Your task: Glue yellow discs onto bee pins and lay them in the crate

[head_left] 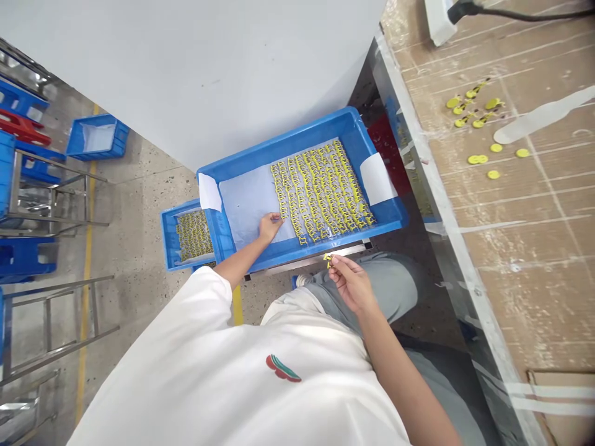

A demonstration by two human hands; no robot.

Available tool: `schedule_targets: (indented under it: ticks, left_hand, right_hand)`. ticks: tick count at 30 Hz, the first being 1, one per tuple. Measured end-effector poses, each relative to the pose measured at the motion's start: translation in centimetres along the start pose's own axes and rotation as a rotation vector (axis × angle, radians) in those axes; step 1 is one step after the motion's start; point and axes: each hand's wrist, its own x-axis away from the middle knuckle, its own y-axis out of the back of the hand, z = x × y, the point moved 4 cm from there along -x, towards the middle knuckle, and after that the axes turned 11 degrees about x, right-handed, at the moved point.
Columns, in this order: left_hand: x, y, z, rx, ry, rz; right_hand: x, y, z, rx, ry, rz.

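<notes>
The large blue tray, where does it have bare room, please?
The pale liner is bare between the tray's left wall and the yellow pieces, with the left hand over its lower right part. The right side is crowded.

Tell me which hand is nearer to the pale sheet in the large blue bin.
Left. The left hand is over the pale sheet inside the bin; the right hand is outside it, holding a small yellow piece.

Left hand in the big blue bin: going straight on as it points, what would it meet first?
The left hand would likely meet the nearest yellow pieces first; it looks right beside them, perhaps touching, though depth is unclear.
</notes>
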Motion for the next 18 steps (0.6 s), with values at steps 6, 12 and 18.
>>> schedule_targets:
  ticks: [6,12,18]
  left_hand:
    - [1.0,0.5,-0.9,0.080,-0.035,0.029]
    - [5.4,0.3,-2.8,0.311,-0.120,0.299]
    - [7.3,0.4,-3.3,0.455,-0.116,0.369]
  right_hand:
    - [-1.8,-2.0,1.9,0.080,0.069,0.024]
    - [-7.1,-7.1,3.1,0.225,0.095,0.118]
    - [-10.6,-9.8,2.1,0.305,0.068,0.155]
